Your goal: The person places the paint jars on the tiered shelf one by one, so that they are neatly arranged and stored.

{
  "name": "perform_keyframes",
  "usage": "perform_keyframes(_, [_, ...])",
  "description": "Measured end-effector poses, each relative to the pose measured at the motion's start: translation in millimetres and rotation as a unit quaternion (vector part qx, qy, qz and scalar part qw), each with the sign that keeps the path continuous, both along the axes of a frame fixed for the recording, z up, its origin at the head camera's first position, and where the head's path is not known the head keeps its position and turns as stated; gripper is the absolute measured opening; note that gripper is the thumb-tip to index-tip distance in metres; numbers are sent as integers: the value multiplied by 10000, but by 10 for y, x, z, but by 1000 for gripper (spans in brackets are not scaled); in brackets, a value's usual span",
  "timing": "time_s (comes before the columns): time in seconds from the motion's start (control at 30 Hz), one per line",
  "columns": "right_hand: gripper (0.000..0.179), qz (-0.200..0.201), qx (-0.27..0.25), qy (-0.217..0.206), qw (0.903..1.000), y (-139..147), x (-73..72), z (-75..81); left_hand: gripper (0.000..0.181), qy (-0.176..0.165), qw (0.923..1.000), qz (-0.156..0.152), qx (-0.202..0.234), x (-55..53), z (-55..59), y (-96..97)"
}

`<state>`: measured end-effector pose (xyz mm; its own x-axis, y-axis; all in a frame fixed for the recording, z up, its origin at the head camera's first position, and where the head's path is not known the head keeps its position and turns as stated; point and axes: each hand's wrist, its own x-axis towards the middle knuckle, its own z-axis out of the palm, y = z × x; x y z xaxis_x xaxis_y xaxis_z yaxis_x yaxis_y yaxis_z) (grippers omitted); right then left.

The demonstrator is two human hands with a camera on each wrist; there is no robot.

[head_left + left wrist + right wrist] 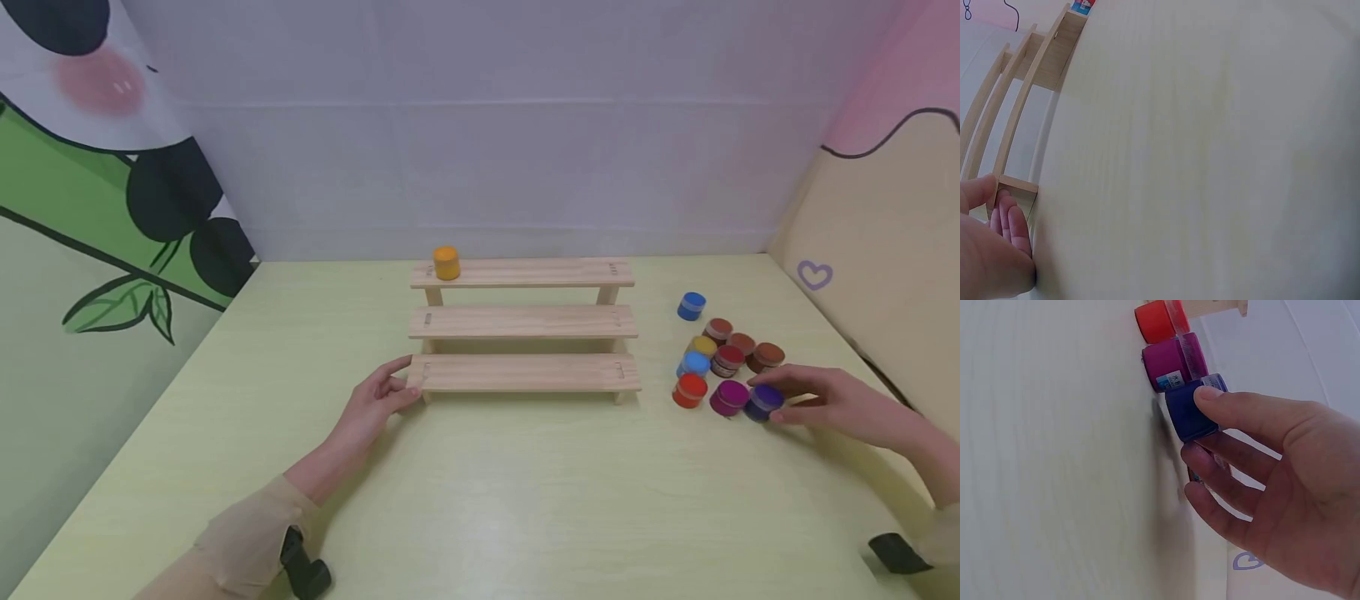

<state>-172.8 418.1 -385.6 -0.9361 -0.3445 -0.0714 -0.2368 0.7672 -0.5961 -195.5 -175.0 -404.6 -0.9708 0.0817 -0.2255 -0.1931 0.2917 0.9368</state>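
A three-step wooden rack [525, 372] stands in the middle of the table. My left hand [380, 398] grips the left end of its lowest step, thumb in front and fingers curled behind the end, as the left wrist view also shows. At the right, my right hand [847, 404] pinches a dark blue paint jar [1188, 412], thumb on one side and fingers on the other. Beside that jar are a purple paint jar [1172, 362] and a red paint jar [1159, 322]. An orange-yellow paint jar [447, 263] sits on the top step's left end.
Behind the front jars cluster a light blue jar [693, 364], a yellow jar [702, 347], a dark red jar [727, 361] and several brownish ones. One blue jar [692, 306] stands apart, farther back. A pale wall [510, 175] rises behind the table, with printed side panels.
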Motion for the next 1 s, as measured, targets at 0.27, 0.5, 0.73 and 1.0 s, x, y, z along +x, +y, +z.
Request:
perform_keyframes(0.27, [37,184,-106,327,9992,-23,-96,177,60,-13,10000,9,65,3,11,1])
perform_keyframes(0.5, [36,390,-55,646,9971,-111,-202,324,59,-60,9999,60,72,-3,-27,-9])
perform_keyframes(0.73, [36,705,-265,470,9961,-282,-314,490,58,-33,10000,41,16,-13,-17,-4])
perform_keyframes(1.0, [37,737,-215,8,9970,-574,-458,664,59,-51,10000,18,40,8,30,-9])
